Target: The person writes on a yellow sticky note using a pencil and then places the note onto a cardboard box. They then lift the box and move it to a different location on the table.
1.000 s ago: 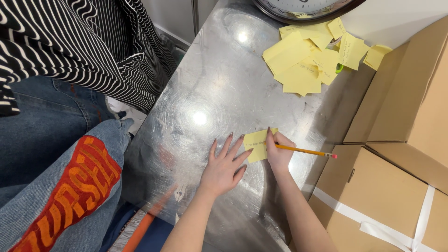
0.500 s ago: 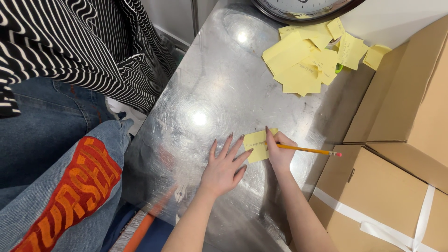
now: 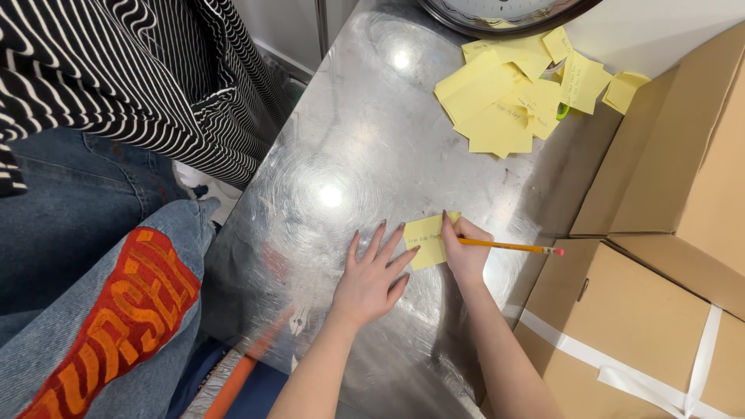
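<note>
Slippage is the main risk here, because the small square yellow sticky note (image 3: 427, 241) lies on a polished, scratched steel tabletop (image 3: 341, 147) that gives paper little grip. The left hand (image 3: 371, 276) lies flat just left of the note, fingers spread apart, with only its fingertips (image 3: 411, 250) touching the note's left edge; if that light hold lifts or drifts, the note could skate or rotate under the writing. The right hand (image 3: 464, 250) sits at the note's right edge, its fingers clamped together around a yellow wooden pencil with a pink eraser (image 3: 508, 247), the tip resting near the note's upper right corner, which appears slightly lifted. Pressing hard there could crease or tear that corner, or run the lead off the paper onto the steel. The eraser end points away from the note toward a taped brown cardboard box (image 3: 644, 326) standing close on the right, so a wide stroke could knock the pencil against it. Well beyond the note, at the far end of the tabletop, a loose heap of yellow paper slips (image 3: 504, 101) lies below a round dark-rimmed dial (image 3: 504, 12); those are out of reach of either hand. A person in a black-and-white striped top (image 3: 140, 77) and blue jeans (image 3: 77, 256) stands far left of the note, and a bump from there could jog the tabletop.
</note>
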